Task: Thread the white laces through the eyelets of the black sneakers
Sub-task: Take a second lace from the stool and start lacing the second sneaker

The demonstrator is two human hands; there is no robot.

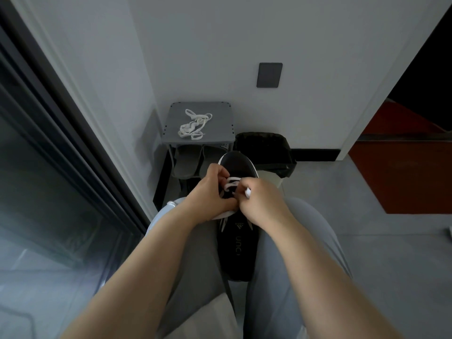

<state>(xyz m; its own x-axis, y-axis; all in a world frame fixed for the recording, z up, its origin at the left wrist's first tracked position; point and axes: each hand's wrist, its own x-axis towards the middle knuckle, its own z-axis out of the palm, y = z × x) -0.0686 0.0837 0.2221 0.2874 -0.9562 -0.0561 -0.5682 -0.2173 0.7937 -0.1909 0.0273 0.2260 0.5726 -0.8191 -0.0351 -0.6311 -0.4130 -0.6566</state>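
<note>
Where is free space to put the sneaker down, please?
The grey floor right of the knee, between the bin and the red area, is bare. The rack top has room right of the spare lace. Crowded around the sneaker: the left hand grips it, the right hand pinches its lace.

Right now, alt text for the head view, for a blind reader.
A black sneaker lies between the person's thighs; the left hand grips its laced front while the right hand pinches a white lace end. A second lace lies on a grey rack beyond.
</note>
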